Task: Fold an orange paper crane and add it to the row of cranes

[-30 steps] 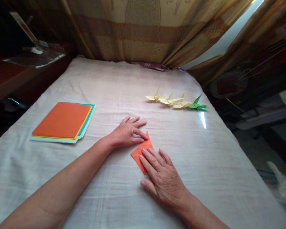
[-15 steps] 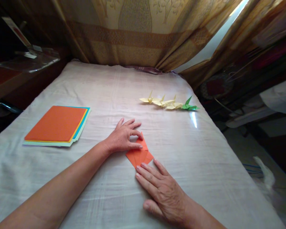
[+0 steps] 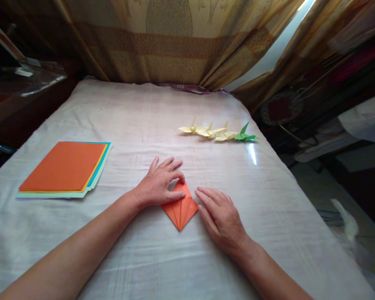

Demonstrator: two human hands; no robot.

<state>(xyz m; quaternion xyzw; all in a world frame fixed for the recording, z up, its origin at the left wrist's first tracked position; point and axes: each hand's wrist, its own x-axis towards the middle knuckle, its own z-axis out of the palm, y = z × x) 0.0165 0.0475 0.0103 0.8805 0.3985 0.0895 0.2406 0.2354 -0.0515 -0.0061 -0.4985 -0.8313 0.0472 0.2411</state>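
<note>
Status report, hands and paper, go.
Left hand pressing orange folded paper flat. Right hand open, touching its right edge. Paper stack and cranes well apart.

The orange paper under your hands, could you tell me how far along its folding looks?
Done: four folded cranes sit in a row. In hand: the orange paper is a creased kite shape, pinned by the left hand, the right hand at its edge. Left: no neck or wings yet; the stack of sheets lies unfolded.

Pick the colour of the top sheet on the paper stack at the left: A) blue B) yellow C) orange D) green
C: the top sheet of the paper stack is orange, with only thin yellow, blue and pale green edges showing beneath it along its right and near sides.
</note>
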